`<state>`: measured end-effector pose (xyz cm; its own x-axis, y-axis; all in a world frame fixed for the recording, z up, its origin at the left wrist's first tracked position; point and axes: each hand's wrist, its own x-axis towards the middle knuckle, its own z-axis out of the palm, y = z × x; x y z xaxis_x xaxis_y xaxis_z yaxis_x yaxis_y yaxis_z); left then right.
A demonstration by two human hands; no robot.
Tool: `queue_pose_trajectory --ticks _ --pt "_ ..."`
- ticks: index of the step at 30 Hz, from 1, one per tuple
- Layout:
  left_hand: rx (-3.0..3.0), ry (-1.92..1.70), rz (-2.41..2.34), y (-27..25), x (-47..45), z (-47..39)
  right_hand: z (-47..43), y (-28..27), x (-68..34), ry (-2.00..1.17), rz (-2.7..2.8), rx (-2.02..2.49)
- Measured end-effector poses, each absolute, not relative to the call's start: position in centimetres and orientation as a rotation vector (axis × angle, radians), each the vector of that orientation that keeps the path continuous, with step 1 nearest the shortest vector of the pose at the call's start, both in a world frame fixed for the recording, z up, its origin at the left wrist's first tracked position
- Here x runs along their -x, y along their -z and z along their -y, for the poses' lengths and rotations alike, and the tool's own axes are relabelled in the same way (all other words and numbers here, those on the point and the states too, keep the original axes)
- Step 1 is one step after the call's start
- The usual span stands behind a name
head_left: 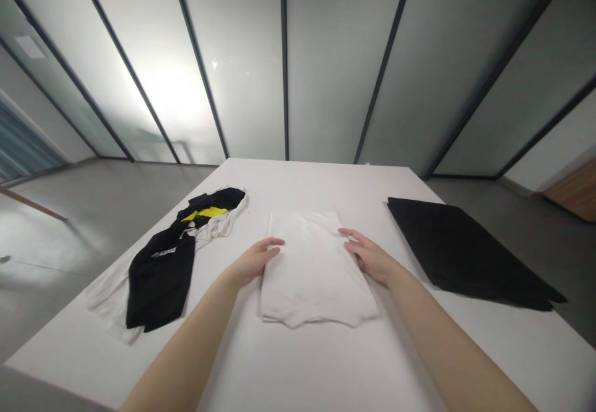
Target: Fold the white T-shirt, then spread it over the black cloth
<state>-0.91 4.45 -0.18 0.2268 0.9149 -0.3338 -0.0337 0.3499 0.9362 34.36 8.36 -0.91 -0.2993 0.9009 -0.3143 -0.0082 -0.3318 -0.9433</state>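
Note:
A white garment point(310, 275), which looks like a folded T-shirt, lies flat in front of me with its wavy edge toward me. My left hand point(255, 259) rests at its left edge, thumb and forefinger stretched over the cloth with a small gap between them. On the opposite edge, my right hand point(369, 257) touches the cloth in much the same way, its thumb and forefinger apart. The other fingers of both hands are mostly hidden.
All the cloth lies on a white table point(298, 375). To the left is a loose pile of garments: black clothing point(161, 282) with a yellow patch point(209, 213), over white fabric point(109, 300). A flat black sheet-like item point(460, 247) lies at right. Behind the table stand frosted panels point(251, 58).

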Motion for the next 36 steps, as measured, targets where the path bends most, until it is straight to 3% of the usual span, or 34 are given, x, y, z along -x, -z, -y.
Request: queue_pose_trajectory --ticks 4,7,12,15,24,27,30,33,36 --pt "-0.931 -0.571 -0.987 -0.2 1.8 -4.2 -7.9 1.1 -35.8 -2.132 1.327 1.183" --pt "-0.974 -0.472 -0.943 -0.1 2.2 -4.1 -7.4 1.5 -36.7 -2.251 1.407 1.196" --pt "-0.933 -0.812 -1.115 0.7 1.1 -4.7 -8.5 1.6 -34.9 -1.885 1.146 1.211" --pt "-0.901 -0.807 -1.090 0.9 0.2 -4.7 -9.7 1.3 -33.7 -1.684 0.853 1.179" --pt "-1.014 -0.535 -0.976 0.3 -0.8 -3.5 -9.0 0.6 -36.6 -2.088 0.806 1.202" --pt "-1.010 -0.563 -1.026 0.4 -1.0 -3.9 -8.8 0.5 -36.2 -1.977 0.874 1.300" --pt "-0.928 -0.858 -1.093 0.6 -0.9 -4.7 -8.8 0.2 -35.5 -1.753 0.941 1.325" --pt "-0.864 -1.074 -1.146 0.5 -0.1 -5.2 -8.8 -0.1 -35.6 -1.736 1.060 1.382" --pt "-0.934 -0.780 -1.116 0.1 1.5 -5.0 -8.5 -0.4 -36.3 -1.974 1.316 1.454"
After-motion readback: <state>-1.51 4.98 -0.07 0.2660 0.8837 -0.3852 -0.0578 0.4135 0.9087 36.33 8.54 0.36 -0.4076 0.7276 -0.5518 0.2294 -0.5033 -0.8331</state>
